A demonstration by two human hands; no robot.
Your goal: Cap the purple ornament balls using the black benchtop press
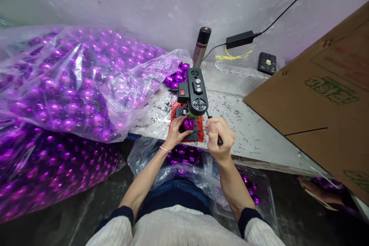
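Observation:
A small black bench drill press (192,93) stands on a red pad (173,113) at the table's front edge. My left hand (174,132) is closed on a shiny purple ball (188,124) that sits on the press base under the head. My right hand (219,136) is wrapped round the press's black lever handle (209,116) on the right side. A clear bag of purple balls (184,153) lies in my lap just below both hands.
Huge clear bags of purple balls (57,80) fill the left side. A large cardboard sheet (325,100) leans at the right. Metal shavings (239,119) litter the table. At the back stand a spray can (201,46), a power adapter (240,39) and a small black device (266,63). Another person's hand (317,194) is at the lower right.

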